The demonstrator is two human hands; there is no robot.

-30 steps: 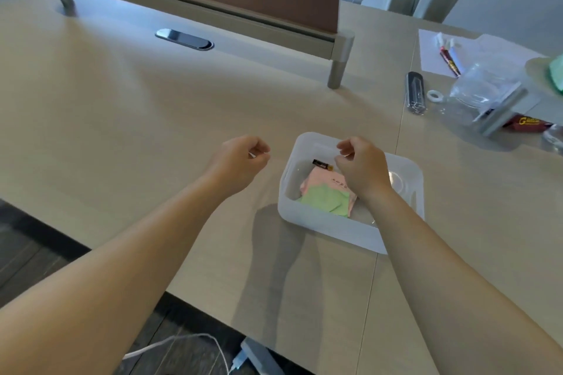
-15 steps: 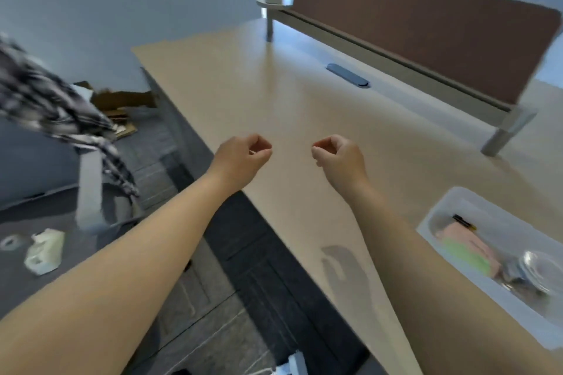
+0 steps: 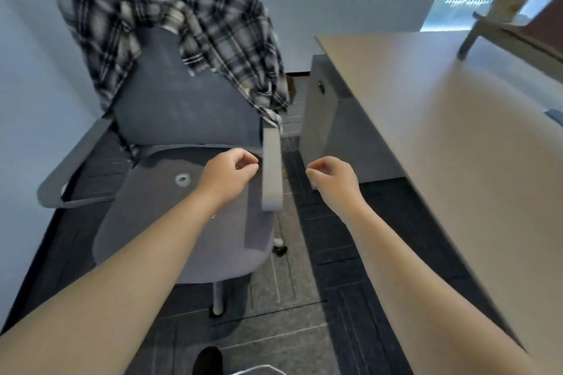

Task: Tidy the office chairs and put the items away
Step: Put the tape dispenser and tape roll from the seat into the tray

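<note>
A grey office chair (image 3: pixel 182 106) with grey armrests stands in front of me, left of the desk. A black-and-white plaid shirt (image 3: pixel 170 18) is draped over its backrest. A small white ring of tape (image 3: pixel 182 179) lies on the seat. My left hand (image 3: pixel 228 175) hovers over the seat's right side, fingers curled shut and holding nothing. My right hand (image 3: pixel 333 178) hangs in the gap between the chair's right armrest (image 3: pixel 271 170) and the desk, fingers also curled with nothing in them.
A light wood desk (image 3: pixel 457 137) fills the right side, with a grey drawer cabinet (image 3: pixel 329 119) beneath its end. A white cable (image 3: pixel 259 368) lies on the dark carpet near my foot. A wall stands behind the chair.
My view has swung left from the desk and its clear plastic box to the chair. Both hands stay curled and empty and now hang over the chair and the gap beside it.
</note>
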